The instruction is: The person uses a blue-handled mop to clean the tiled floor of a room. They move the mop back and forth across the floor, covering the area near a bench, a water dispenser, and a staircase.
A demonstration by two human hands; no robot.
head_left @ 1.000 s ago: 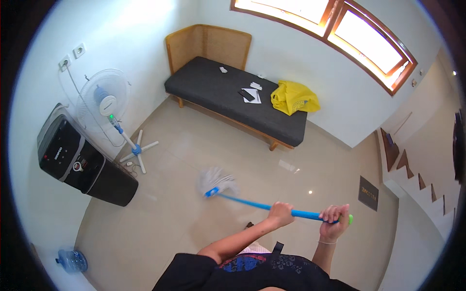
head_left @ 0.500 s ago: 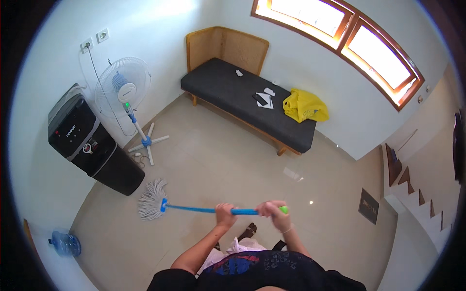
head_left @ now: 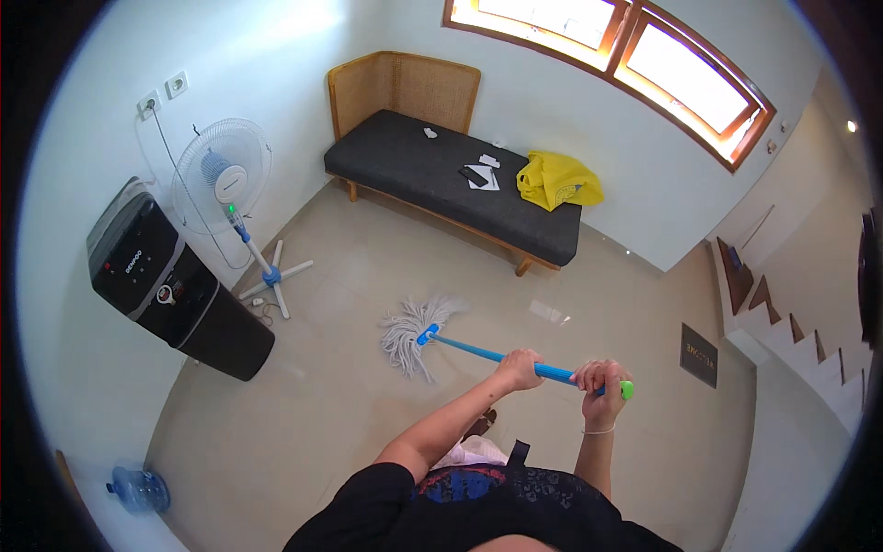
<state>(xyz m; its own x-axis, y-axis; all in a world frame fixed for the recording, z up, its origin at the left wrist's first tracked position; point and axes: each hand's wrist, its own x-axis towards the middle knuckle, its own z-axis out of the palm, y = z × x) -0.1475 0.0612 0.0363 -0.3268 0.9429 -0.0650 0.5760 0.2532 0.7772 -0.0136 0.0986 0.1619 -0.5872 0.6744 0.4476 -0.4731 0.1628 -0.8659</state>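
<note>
Blue mop handle (head_left: 474, 349) is gripped twice: left hand (head_left: 521, 369) wrapped midway, right hand (head_left: 602, 377) closed beside the green cap (head_left: 627, 390); its pale string head (head_left: 403, 339) rests on the floor (head_left: 322, 414), forward-left of both.

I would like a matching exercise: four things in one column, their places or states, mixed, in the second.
1. left hand
2. right hand
3. mop head
4. standing fan

A. around the handle, next to its green end
B. beside the black water dispenser
C. around the handle, nearer the mop head
D. pale, stringy, spread out

Pairs: 1-C, 2-A, 3-D, 4-B
</note>
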